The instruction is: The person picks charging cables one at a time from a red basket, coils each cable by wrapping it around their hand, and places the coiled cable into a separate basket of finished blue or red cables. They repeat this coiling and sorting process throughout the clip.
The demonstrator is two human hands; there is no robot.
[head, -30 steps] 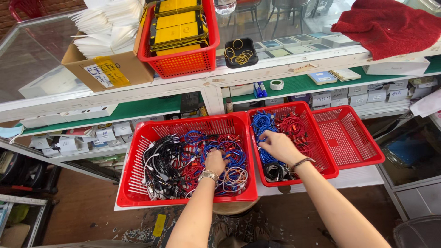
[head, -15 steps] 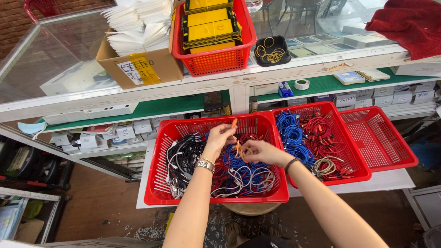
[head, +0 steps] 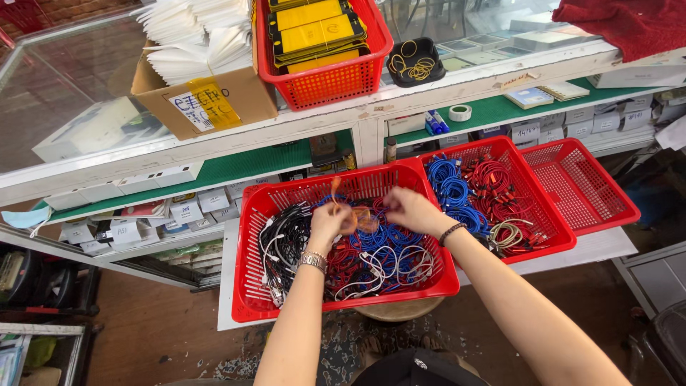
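- Glass-topped display counter with white frame (head: pixel 357 118): spans the top of the view; a green-lined shelf (head: pixel 236 166) beneath it carries rows of small white boxes.
- Floor (head: pixel 164 329): brown, visible at lower left; a white table (head: pixel 600 246) carries the three lower baskets.
- Large red basket (head: pixel 250 286): nearest the person, filled with tangled black, white, red and blue cables; both hands work above its middle.
- Middle red basket (head: pixel 550 236): just beside the large one, holds coiled blue and red cables and one pale coil.
- Far red basket (head: pixel 600 189): touching the middle one, nothing visible inside.
- Cardboard box (head: pixel 229 93): on the counter, packed with white paper sleeves.
- Upper red basket (head: pixel 336 82): beside the box, stacked with yellow and black flat packs.
- Dark red cloth (head: pixel 629 25): at the counter's right end.
- Black dish (head: pixel 400 75): holds yellow rubber bands.
- Left hand (head: pixel 330 223): metal bracelet at the wrist, grip closed on the orange rubber band (head: pixel 361 216).
- Right hand (head: pixel 409 211): beaded wristband, grip pinched on the same band, which is stretched between the two hands over the blue cables; its outline is blurred.
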